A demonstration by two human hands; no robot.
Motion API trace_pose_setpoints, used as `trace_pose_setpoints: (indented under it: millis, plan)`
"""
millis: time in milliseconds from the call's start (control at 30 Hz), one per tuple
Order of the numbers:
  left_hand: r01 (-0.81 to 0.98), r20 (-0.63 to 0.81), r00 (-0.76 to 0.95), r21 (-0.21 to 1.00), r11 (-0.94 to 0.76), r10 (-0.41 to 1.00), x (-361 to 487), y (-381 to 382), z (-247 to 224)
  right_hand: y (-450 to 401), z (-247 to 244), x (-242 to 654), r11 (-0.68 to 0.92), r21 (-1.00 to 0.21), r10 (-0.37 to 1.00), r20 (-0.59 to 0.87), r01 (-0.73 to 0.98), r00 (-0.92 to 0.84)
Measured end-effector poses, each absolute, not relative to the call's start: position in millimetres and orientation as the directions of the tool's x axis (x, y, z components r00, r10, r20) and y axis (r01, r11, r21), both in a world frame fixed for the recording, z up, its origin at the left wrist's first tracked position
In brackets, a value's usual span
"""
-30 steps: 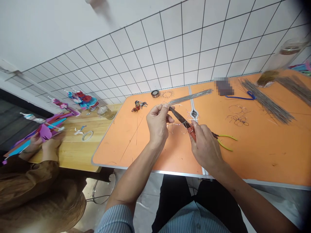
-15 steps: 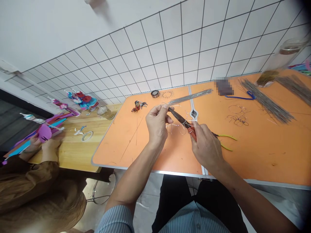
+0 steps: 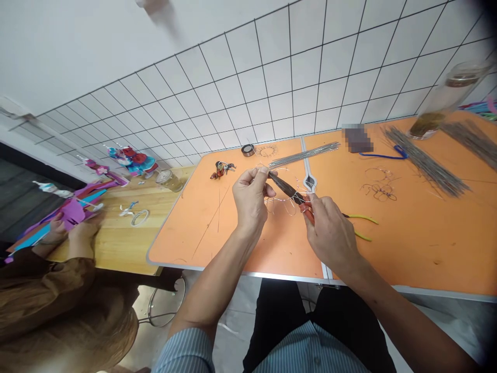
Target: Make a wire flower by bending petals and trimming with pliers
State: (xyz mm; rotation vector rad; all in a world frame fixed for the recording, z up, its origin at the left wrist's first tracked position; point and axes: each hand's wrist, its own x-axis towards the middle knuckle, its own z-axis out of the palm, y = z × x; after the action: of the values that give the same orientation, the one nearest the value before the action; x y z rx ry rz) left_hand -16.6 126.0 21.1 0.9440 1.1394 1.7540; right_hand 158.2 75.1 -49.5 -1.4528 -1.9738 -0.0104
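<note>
My right hand (image 3: 330, 228) is closed round the red handles of long-nose pliers (image 3: 285, 185), whose dark jaws point up and left. The jaw tips meet the fingers of my left hand (image 3: 251, 194), which pinch a thin wire. That wire belongs to a looped wire piece (image 3: 287, 204) hanging around and below the pliers; its exact ends are too fine to make out. Beyond my right hand lie pliers with yellow handles (image 3: 363, 219), partly hidden by it. A bundle of straight wires (image 3: 305, 154) rests on the orange table (image 3: 240, 254) behind my hands.
Keys (image 3: 222, 169) and a tape roll (image 3: 247, 150) lie at the back left. To the right are bent wire loops (image 3: 380, 189), a large wire bundle (image 3: 427, 160) and a glass jar (image 3: 446, 103). At left, another person's hands (image 3: 79, 230) hold purple sheet material.
My hands and the pliers stay almost in place. At the left, the other person's purple piece has turned and shifted slightly.
</note>
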Motion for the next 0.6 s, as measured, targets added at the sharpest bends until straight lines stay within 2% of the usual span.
trace_pose_setpoints:
  millis: [300,600]
  plan:
    - [-0.23,0.165,-0.377,0.937,-0.264,0.911,-16.6,125.7,21.8,75.4,-49.0,159.4,0.394,-0.431,0.847,0.513,0.812,-0.138]
    - [-0.219,0.156,-0.384,0.942,-0.254,0.91,-17.4,125.5,18.7,75.7,-51.4,159.7,0.403,-0.419,0.842,0.519,0.814,-0.149]
